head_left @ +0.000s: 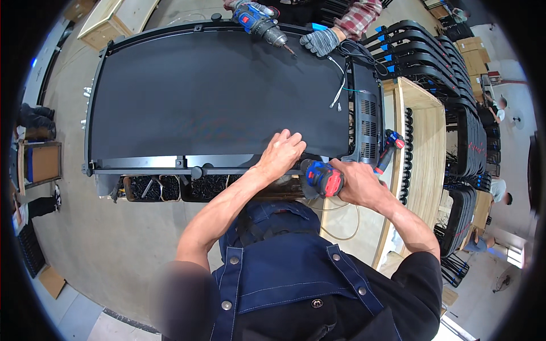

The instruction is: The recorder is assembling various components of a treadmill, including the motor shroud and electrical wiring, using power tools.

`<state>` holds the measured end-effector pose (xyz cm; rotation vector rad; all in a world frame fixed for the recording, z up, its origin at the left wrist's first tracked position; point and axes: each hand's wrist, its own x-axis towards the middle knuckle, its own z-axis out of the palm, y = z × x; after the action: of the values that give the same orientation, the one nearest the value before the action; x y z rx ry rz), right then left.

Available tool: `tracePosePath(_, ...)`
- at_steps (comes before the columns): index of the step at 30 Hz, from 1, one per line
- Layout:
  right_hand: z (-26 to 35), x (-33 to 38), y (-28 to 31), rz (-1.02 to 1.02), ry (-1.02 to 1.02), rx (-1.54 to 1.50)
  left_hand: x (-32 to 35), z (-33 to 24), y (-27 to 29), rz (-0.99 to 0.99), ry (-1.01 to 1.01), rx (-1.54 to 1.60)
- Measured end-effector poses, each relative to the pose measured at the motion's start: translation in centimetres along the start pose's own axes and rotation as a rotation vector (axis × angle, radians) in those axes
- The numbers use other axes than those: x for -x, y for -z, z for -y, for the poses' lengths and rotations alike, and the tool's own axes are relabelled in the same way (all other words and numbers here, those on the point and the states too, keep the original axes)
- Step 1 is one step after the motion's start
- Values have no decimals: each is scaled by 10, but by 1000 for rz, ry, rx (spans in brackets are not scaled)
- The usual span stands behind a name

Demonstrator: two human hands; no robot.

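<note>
A treadmill base with a wide black belt point(216, 96) lies in front of me. At its near side rail point(136, 165), my left hand point(282, 152) rests on the belt's edge with curled fingers; whatever they pinch is hidden. My right hand point(359, 183) is closed round a blue and red cordless drill point(324, 178), whose front end is at the near rail by the belt's right part. Beyond it sits the black vented motor cover point(367, 125). White-tipped cables point(339, 85) trail over the belt's far right corner.
Across the base, a co-worker's gloved hand point(320, 42) rests by the far rail, another cordless drill point(259, 25) beside it. Bins of dark screws point(151, 187) sit below the near rail. At right are another power tool point(390, 149), a wooden crate point(424, 170) and stacked black frames point(412, 51).
</note>
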<state>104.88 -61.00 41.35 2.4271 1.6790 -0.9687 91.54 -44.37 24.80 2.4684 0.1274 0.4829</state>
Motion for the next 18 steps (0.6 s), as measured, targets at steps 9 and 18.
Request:
tracePosePath(9, 17, -29, 24, 105, -88, 69, 4, 5, -2, -35, -17, 48)
tracePosePath(18, -1, -19, 29, 35, 184, 100, 64, -34, 36, -221, 41, 53)
